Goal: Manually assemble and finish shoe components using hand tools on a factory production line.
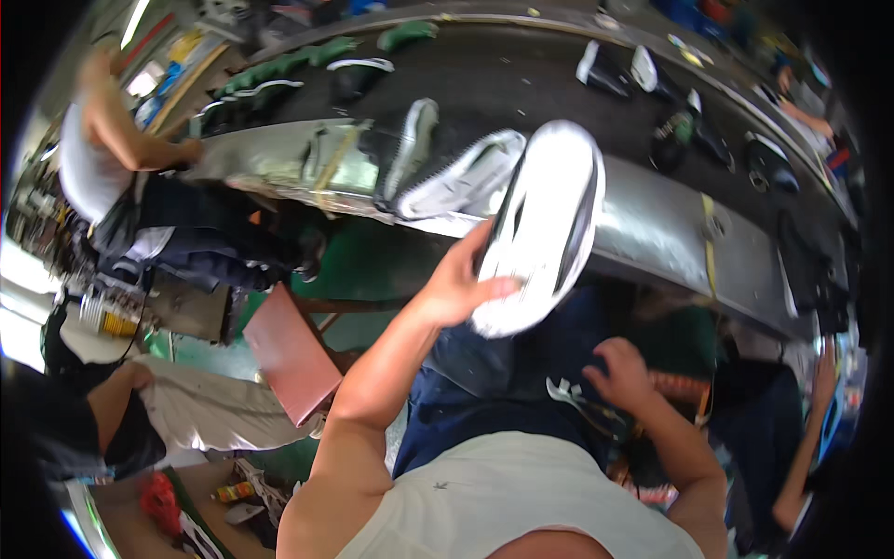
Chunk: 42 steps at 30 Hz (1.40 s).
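My left hand (458,284) is closed around a shoe (549,200), thumb pressed on its white sole. The sole faces up toward me, with dark strips showing along it. The shoe is raised in front of the bench edge. Lower down, my right hand (626,374) hovers over my lap with thumb and fingers apart and nothing visible in it. Close beside it are metal pincers (564,391), their handles passing below the hand. A white-soled shoe (470,172) lies tilted at the bench edge, left of the held shoe. Another shoe (410,144) rests on its side against it.
A dark conveyor-like bench (521,79) with a metal edge (643,210) runs across ahead. Several green shoe forms (317,51) and black shoes (689,130) stand on it. A pink board (291,354) is at my left. Co-workers (102,158) are on both sides.
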{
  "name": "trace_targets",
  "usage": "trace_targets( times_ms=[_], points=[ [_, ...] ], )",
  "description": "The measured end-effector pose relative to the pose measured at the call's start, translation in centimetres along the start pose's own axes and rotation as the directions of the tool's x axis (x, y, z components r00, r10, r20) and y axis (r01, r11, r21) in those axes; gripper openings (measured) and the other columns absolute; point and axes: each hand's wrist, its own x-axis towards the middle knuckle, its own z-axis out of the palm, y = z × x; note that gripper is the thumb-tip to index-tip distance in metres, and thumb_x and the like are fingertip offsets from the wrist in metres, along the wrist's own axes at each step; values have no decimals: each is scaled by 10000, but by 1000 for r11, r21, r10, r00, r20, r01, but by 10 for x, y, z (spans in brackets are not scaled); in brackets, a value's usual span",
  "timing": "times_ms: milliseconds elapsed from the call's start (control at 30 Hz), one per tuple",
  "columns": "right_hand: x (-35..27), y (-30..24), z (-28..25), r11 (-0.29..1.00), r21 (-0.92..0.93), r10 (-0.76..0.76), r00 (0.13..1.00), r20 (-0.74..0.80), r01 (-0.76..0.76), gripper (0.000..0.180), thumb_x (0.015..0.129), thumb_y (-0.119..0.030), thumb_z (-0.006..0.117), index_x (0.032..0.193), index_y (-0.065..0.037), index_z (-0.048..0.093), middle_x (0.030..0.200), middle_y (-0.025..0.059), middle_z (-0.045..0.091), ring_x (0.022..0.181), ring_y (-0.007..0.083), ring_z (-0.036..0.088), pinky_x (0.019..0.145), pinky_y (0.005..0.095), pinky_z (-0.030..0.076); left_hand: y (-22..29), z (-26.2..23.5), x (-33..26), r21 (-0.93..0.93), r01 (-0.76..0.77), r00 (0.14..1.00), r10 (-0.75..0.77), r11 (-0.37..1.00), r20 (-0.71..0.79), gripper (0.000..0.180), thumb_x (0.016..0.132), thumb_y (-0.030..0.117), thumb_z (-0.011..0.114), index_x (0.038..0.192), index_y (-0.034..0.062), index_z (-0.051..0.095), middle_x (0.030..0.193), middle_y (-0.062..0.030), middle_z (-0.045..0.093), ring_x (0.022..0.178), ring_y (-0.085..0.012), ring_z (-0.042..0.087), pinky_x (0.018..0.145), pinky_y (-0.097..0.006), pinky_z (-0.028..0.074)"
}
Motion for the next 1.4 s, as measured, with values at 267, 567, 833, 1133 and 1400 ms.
trace_targets(
  times_ms=[267, 567, 833, 1133, 1400],
  points=[
    [-98, -25, 15, 868, -94, 461, 724, 513, -487, 560, 812, -349, 802, 1198, -31, 552, 1123, 213, 620, 1031, 392, 654, 878, 455, 540, -157, 33, -97, 409, 390, 891, -450, 825, 58, 1088, 785, 312, 874, 1581, -44, 225, 1436, -243, 538, 1340, -268, 521, 1141, -302, 358],
    [-99, -9, -32, 762, 16, 493, 597, 633, -647, 536, 779, -180, 775, 1205, 32, 530, 1162, 229, 657, 1050, 383, 658, 894, 424, 523, -189, 117, 17, 879, 111, 870, -472, 465, 140, 1118, 739, 587, 794, 1543, -22, 312, 1639, -287, 171, 1533, -488, 51, 1153, -686, 229],
    [-105, -34, -36, 123, 501, 515, 487, 706, -857, 315, 908, -141, 639, 1168, 33, 600, 946, 113, 705, 813, 160, 677, 736, 325, 534, -197, 90, 44, 416, 533, 658, -670, 737, 343, 833, 755, 304, 841, 1454, 68, 456, 1545, -190, 389, 1493, -377, 276, 1178, -505, 291],
    [-22, -78, -54, 634, 571, 302, 847, 438, -522, 282, 981, -187, 624, 1206, -20, 603, 927, 139, 704, 815, 316, 694, 750, 372, 528, -89, 35, -42, 432, -104, 982, 24, 896, 187, 829, 737, 70, 804, 1459, 103, 398, 1558, -202, 336, 1488, -348, 275, 1189, -431, 260],
    [24, -97, -13, 547, 637, 107, 800, 590, -543, 291, 996, -169, 597, 1242, -17, 565, 899, 104, 656, 783, 196, 635, 729, 342, 515, -93, 5, -74, 405, -40, 996, 69, 913, -57, 686, 914, 202, 699, 1480, 39, 346, 1593, -234, 254, 1491, -337, 253, 1197, -431, 229]
  ],
)
